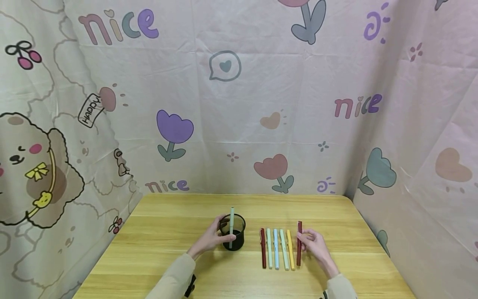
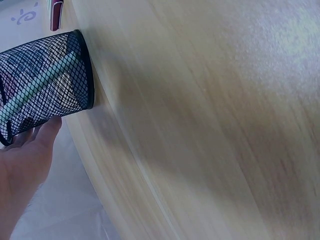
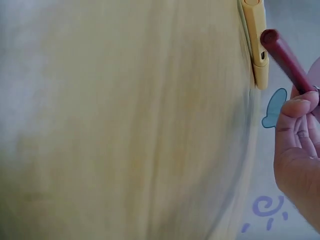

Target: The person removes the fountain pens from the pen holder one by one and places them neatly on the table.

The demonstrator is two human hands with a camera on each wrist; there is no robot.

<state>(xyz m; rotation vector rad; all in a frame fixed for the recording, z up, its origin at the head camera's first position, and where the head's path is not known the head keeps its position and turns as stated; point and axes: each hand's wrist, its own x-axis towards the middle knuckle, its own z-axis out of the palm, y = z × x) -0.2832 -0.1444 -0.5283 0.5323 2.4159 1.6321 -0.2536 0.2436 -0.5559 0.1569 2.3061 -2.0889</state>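
Note:
My left hand grips a black mesh pen holder, thumb on the near side. One pale green pen stands in it, leaning slightly; its lower part shows through the mesh in the left wrist view. My right hand pinches a dark red pen between thumb and fingers. In the right wrist view that pen slants over the table edge, beside the yellow pen. Left of this hand lie several pens in a row: another dark red pen, a light blue pen, two pale green ones and the yellow one.
Everything is on a light wood-grain table. A printed curtain with flowers and words hangs behind its far edge and along both sides. The row of pens lies between the holder and my right hand.

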